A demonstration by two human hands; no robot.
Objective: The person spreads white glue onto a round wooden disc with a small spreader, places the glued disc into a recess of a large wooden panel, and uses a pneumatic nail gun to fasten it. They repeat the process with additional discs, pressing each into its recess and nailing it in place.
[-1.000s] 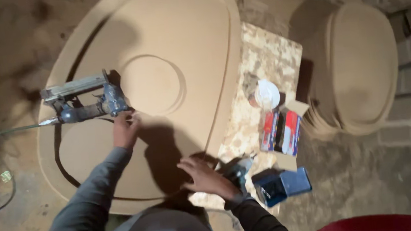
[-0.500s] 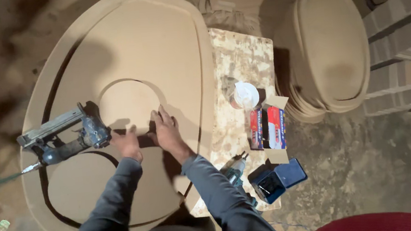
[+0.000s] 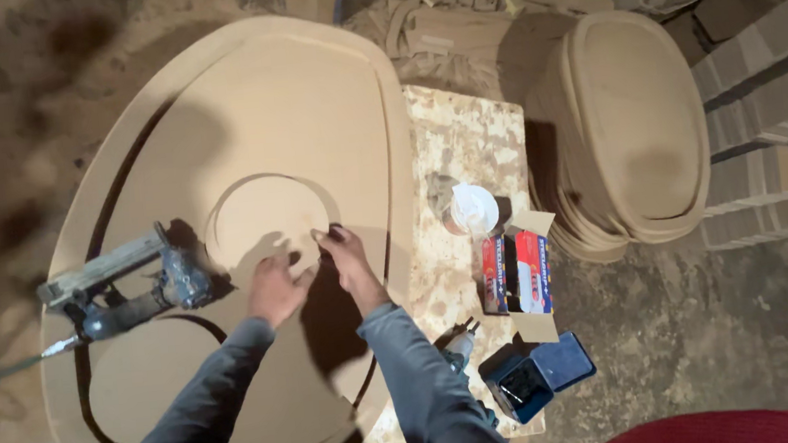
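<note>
Fingers (image 3: 330,235) on round panel (image 3: 268,214) edge, both hands — L (image 3: 271,289), R (image 3: 348,260) — palms down

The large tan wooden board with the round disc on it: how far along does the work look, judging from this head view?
Done: the large tan rounded wooden board already has curved grooves cut, and a grey nail gun lies on it. In hand: the left hand and right hand both rest at the lower edge of the round wooden disc. Left: whether the disc is fixed cannot be told; a stack of similar oval boards waits at right.
</note>
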